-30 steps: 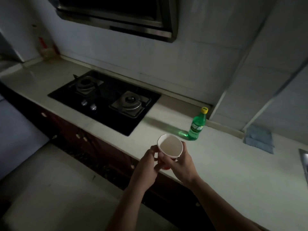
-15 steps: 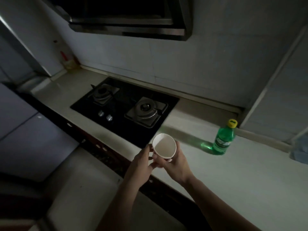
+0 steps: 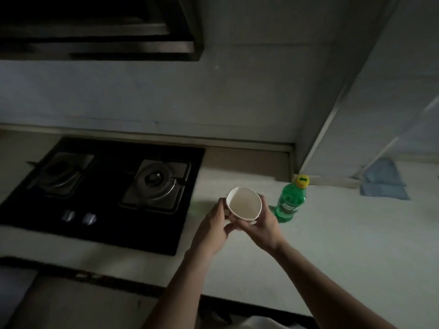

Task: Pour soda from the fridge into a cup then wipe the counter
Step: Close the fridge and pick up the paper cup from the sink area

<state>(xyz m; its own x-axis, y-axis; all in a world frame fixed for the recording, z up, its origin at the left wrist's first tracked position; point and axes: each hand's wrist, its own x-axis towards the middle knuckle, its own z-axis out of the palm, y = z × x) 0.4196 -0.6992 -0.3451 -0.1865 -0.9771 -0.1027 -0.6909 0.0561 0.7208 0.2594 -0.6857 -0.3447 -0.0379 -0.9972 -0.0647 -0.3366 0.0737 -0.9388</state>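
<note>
Two hands hold one white cup (image 3: 244,204) between them over the pale counter (image 3: 332,245): the left hand (image 3: 211,230) curls round its wall from 8 o'clock and the right hand (image 3: 261,225) wraps it from 5 o'clock, with the cup's open mouth tipped toward the camera. One green soda bottle (image 3: 290,199) with its yellow cap on stands upright on the counter at the cup's 3 o'clock, just beside the right hand's fingers, and one blue cloth (image 3: 383,184) lies well apart at 2 o'clock against the wall. One black hob (image 3: 102,233) sits at the cup's 9 o'clock, carrying two burners (image 3: 156,180) and two knobs (image 3: 89,218).
</note>
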